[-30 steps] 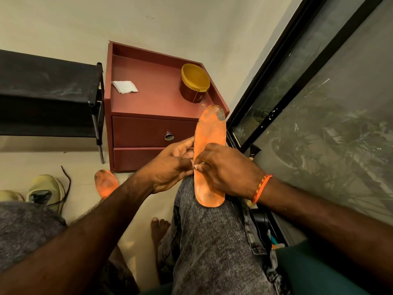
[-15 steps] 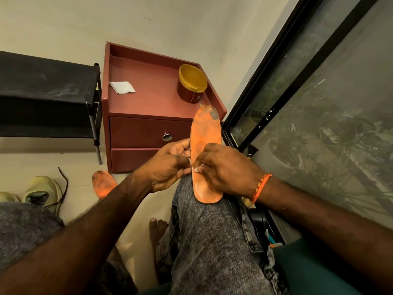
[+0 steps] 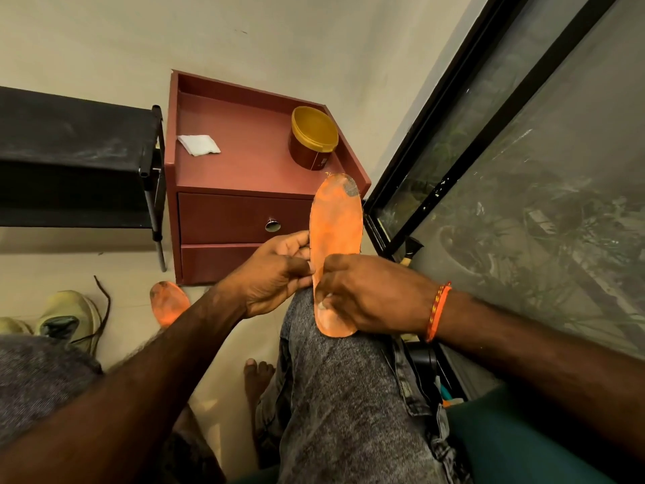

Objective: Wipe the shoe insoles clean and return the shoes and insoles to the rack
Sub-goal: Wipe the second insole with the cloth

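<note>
Since a second ago, the right hand [image 3: 370, 295] has slid a little nearer along the orange insole [image 3: 335, 239], toward its heel end, while the insole has stayed propped on the raised right knee [image 3: 335, 372] with its toe pointing away. The left hand [image 3: 275, 274] has kept its place at the insole's left edge.

The insole is pinched at its left edge by the curled fingers of the left hand. The right hand is laid over the insole's near half with fingers bent; something small and pale shows under the fingertips, but whether a cloth is held there cannot be told. A grey smudge is seen at the insole's far toe end, and pale patches mark its middle.

A second orange insole [image 3: 169, 302] lies on the floor to the left, near the foot of a red bedside cabinet [image 3: 244, 218]. A pale shoe [image 3: 66, 317] with a loose lace is seen at the near left, and the black rack [image 3: 69, 158] stands at the far left. A folded white cloth [image 3: 199, 144] and a yellow-lidded tub [image 3: 314, 138] rest on the cabinet top.

The task is judged to be in its early-to-middle part: one insole is being cleaned, the other looks unwiped, and nothing has been returned to the rack.
</note>
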